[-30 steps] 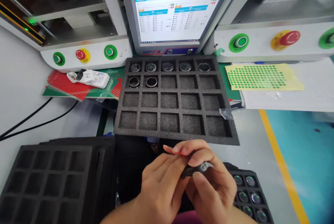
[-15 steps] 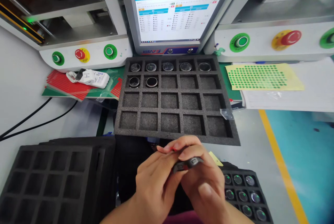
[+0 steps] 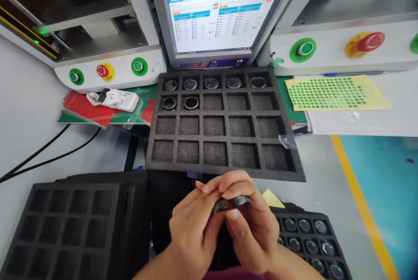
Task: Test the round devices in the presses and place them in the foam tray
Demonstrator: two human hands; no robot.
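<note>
Between my two hands, just below the front edge of the foam tray (image 3: 225, 170), is a dark watch case (image 3: 232, 203) seen edge-on, with side buttons and a bit of red on its rim. My left hand (image 3: 192, 223) grips its left end between thumb and fingers. My right hand (image 3: 253, 223) pinches the other end, fingers over the top and thumb underneath. A small red piece shows between the fingertips above the case. In the tray, round watch cases (image 3: 191, 103) fill the back row and two pockets of the second row.
A monitor (image 3: 225, 18) stands behind the tray, between machines with green buttons and red stop buttons (image 3: 370, 42). Stacked foam trays (image 3: 73, 186) are at lower left; a tray of green-dotted watches (image 3: 310, 245) at lower right. A green-dot sticker sheet (image 3: 333, 92) and white handheld device (image 3: 117, 99) lie beside.
My right thumb has come up from below and now presses the underside of the watch case. Red now shows on the case's edge. The view has shifted slightly.
</note>
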